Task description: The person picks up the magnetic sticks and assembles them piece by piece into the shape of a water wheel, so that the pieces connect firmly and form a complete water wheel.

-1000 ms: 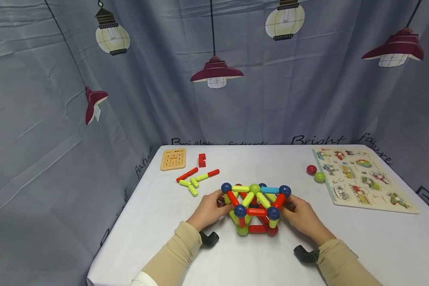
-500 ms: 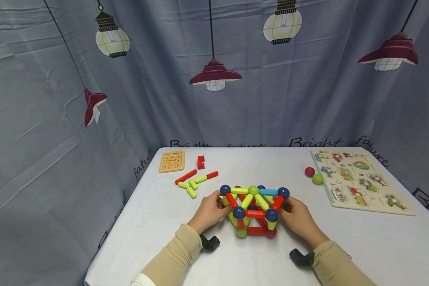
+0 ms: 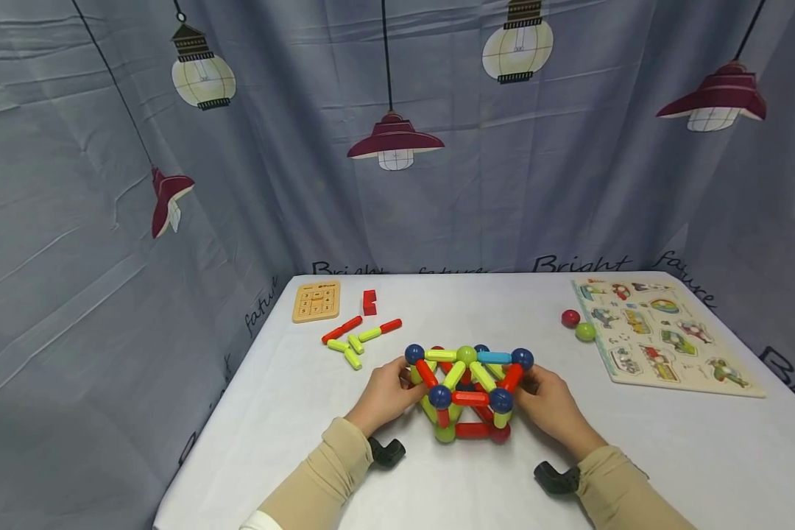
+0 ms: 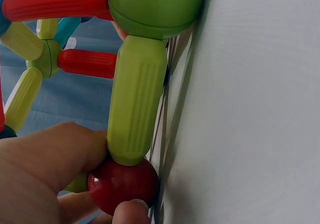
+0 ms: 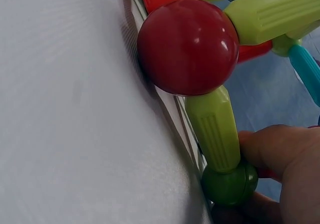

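Observation:
A construction of magnetic rods and balls point(image 3: 470, 398) stands on the white table in the head view, with blue and green balls around its upper ring. My left hand point(image 3: 386, 394) grips its lower left corner; in the left wrist view, the thumb point(image 4: 65, 146) and fingers close round a dark red ball point(image 4: 125, 186) below a yellow-green rod point(image 4: 137, 99). On the opposite side my right hand point(image 3: 553, 408) holds a green ball point(image 5: 231, 185), its thumb point(image 5: 270, 146) beside the rod above. Parts of both hands' fingers are hidden behind the construction.
Several loose red and yellow-green rods point(image 3: 350, 358) lie to the left, near red pieces point(image 3: 369, 302) and a wooden number board point(image 3: 316, 301). At right are a red ball point(image 3: 570, 318), a green ball point(image 3: 586, 332) and a picture puzzle board point(image 3: 669, 331). A grey curtain point(image 3: 397, 213) hangs behind.
The head view has shifted slightly, so the whole scene sits a little lower and further left. Both hands keep their hold, and the construction keeps its shape and place.

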### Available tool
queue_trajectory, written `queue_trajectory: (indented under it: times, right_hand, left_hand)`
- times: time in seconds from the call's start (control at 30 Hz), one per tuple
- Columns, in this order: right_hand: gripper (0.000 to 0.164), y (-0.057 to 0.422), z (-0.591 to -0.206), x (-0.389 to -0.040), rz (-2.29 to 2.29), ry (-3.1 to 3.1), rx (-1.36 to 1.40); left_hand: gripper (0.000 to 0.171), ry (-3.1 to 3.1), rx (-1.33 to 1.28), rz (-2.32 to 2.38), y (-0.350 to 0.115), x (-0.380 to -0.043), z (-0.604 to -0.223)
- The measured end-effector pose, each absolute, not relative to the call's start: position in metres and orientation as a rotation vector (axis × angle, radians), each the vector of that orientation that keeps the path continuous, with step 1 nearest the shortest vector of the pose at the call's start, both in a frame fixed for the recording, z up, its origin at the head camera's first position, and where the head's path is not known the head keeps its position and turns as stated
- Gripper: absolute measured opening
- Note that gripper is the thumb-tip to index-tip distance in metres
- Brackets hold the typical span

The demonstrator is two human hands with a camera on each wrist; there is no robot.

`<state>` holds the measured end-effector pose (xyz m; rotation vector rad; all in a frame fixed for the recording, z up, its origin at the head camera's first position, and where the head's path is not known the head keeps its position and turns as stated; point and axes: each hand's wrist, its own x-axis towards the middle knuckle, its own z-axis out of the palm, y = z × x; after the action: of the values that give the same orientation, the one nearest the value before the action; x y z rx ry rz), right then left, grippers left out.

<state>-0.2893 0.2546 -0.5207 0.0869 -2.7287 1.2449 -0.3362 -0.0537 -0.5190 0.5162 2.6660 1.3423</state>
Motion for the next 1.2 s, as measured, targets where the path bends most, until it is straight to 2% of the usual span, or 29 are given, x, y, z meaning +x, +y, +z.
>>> queue_trajectory:
  times: [0.57,0.67,0.87,0.93,1.07,1.2]
  right_hand:
    - [0.033,0.256,-0.518,-0.289,1.239,-2.650,0.083]
    - [0.040,0.256,-0.518,-0.289,1.217,-2.585,0.124]
    - [0.076,0.256,-0.519,-0.287,1.138,-2.399,0.300]
    - [0.085,0.255,-0.519,-0.286,1.113,-2.358,0.336]
    - [0.091,0.254,-0.517,-0.286,1.075,-2.320,0.377]
    - [0.093,0.254,-0.513,-0.285,1.024,-2.276,0.430]
  left_hand:
    - [0.024,2.714,0.528,1.398,-0.055,-0.337,-0.512]
    - [0.031,2.781,0.584,1.417,-0.055,-0.336,-0.511]
    - [0.063,2.949,0.771,1.425,-0.056,-0.337,-0.508]
    - [0.068,2.968,0.793,1.420,-0.056,-0.337,-0.507]
    - [0.075,2.981,0.816,1.429,-0.056,-0.336,-0.505]
    - [0.071,3.035,0.876,1.425,-0.056,-0.335,-0.504]
